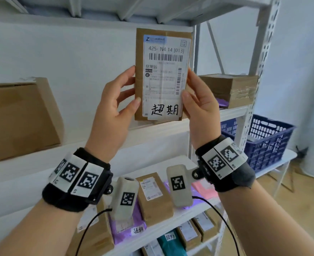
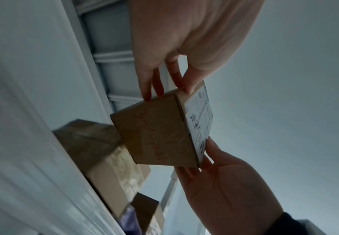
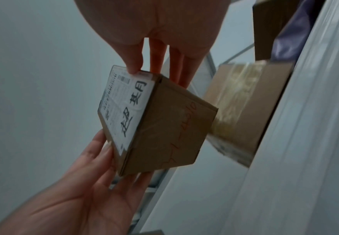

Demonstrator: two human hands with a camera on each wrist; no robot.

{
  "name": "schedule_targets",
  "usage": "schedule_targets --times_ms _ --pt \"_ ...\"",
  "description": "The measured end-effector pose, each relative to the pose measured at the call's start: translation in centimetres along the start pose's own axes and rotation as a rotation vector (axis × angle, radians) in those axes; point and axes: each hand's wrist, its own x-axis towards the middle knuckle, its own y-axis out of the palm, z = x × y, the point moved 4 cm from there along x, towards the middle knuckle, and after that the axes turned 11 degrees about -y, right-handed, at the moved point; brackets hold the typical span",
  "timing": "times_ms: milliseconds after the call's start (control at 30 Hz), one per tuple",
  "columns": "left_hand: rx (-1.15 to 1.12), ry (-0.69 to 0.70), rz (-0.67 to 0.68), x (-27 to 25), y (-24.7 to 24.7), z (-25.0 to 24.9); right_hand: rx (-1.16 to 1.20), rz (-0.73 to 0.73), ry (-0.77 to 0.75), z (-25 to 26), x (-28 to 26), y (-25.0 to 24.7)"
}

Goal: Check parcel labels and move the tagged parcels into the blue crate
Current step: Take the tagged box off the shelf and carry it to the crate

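I hold a flat brown cardboard parcel (image 1: 162, 74) upright in front of the shelf, its white shipping label facing me. A white tag with handwritten black characters (image 1: 164, 109) is stuck at the label's bottom. My left hand (image 1: 132, 85) pinches the parcel's left edge between thumb and fingers. My right hand (image 1: 189, 85) pinches the right edge the same way. The left wrist view shows the parcel (image 2: 160, 135) between the left hand (image 2: 170, 90) and the right hand (image 2: 205, 159). Red handwriting on the parcel's side (image 3: 174, 127) shows under my right hand (image 3: 154, 73). The blue crate (image 1: 267, 141) stands low at the right, past the shelf upright.
A large cardboard box (image 1: 21, 117) sits on the shelf at left and a taped box (image 1: 230, 89) at right. The shelf below holds several parcels (image 1: 156, 196), among them a purple bag (image 1: 126, 230) with a handwritten tag. A perforated metal upright (image 1: 254, 89) stands between me and the crate.
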Motion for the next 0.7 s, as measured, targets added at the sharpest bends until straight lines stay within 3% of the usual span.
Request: schedule_targets --times_ms 233,700 --pt "-0.251 -0.017 0.155 -0.1 13.2 -3.0 -0.218 -0.099 -0.013 5.5 -0.3 -12.6" --pt "-0.483 -0.061 0.409 -5.2 40.0 -10.7 -0.590 -0.264 0.051 17.6 -4.0 -37.7"
